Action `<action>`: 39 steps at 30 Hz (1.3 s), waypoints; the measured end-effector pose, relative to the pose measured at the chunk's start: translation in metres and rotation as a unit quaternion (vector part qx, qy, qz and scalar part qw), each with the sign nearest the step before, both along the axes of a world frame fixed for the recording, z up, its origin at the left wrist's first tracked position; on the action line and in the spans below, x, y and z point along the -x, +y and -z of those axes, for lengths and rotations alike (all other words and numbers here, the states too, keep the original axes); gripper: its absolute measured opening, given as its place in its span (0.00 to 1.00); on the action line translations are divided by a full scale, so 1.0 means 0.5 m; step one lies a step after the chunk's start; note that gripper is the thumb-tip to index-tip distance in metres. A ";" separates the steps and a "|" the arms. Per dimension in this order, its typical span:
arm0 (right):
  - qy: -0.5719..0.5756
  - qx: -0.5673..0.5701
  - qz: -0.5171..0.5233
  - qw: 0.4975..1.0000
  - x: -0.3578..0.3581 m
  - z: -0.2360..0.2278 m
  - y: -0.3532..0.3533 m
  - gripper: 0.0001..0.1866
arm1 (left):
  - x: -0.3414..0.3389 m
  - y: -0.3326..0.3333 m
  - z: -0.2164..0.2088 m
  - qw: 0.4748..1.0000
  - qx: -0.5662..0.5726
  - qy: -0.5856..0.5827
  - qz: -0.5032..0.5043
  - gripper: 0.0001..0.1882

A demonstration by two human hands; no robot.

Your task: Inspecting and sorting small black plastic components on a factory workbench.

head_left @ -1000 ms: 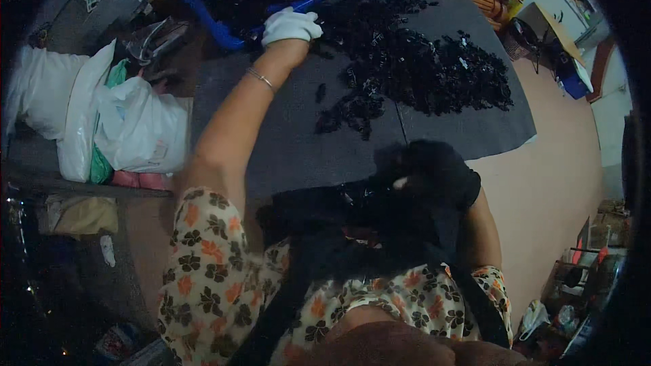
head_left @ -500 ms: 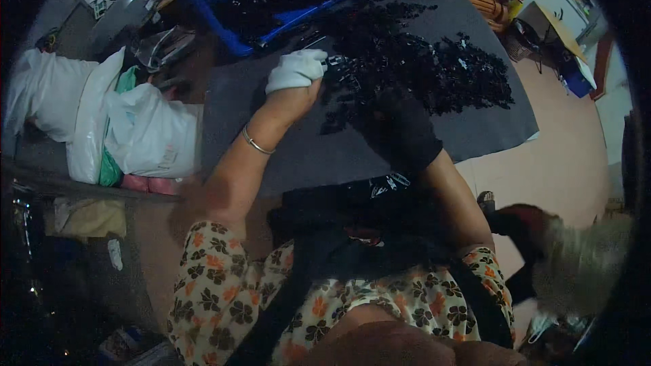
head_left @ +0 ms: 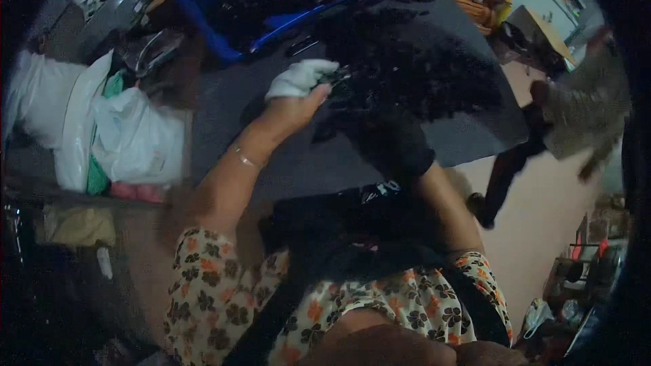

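Note:
My left hand [head_left: 302, 81], in a white glove with the thumb bare, is closed on a small shiny dark piece [head_left: 337, 77]. It hovers at the left edge of a spread heap of small black parts [head_left: 434, 71]. My right hand [head_left: 397, 146], in a black glove, is at the near side of the heap. Its fingers blend into the dark pieces, so their pose is hidden. The heap lies on a dark grey table covering [head_left: 285, 169]. Beyond my left hand stands a blue bin [head_left: 227, 47] holding more black parts.
White plastic bags [head_left: 139, 135] are piled left of the table. An orange bundle [head_left: 471, 7] and an open cardboard box [head_left: 539, 34] lie past the far right corner. Another person [head_left: 586, 102] is on the pinkish floor [head_left: 542, 196] at the right.
The other person has moved from the lower right to farther up along the table's right side. My left hand stays by the heap, its piece now plainer between thumb and fingers. The view has shifted slightly.

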State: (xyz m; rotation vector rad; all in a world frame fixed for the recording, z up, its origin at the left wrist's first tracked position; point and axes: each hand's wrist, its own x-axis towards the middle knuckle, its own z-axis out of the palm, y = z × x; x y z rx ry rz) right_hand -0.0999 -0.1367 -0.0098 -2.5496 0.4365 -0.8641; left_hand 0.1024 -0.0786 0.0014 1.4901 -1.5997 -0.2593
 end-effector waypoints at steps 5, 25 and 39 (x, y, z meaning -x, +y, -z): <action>-0.082 -0.160 -0.015 0.984 -0.006 0.007 0.001 0.05 | 0.002 0.034 -0.006 0.981 -0.064 0.184 0.011 0.15; -0.086 0.156 0.014 0.984 -0.003 -0.020 0.001 0.19 | 0.052 0.046 -0.046 0.955 -0.098 0.229 0.159 0.16; -0.111 0.090 0.077 0.987 -0.017 -0.053 0.019 0.14 | 0.036 0.047 -0.038 0.948 -0.083 0.255 0.170 0.10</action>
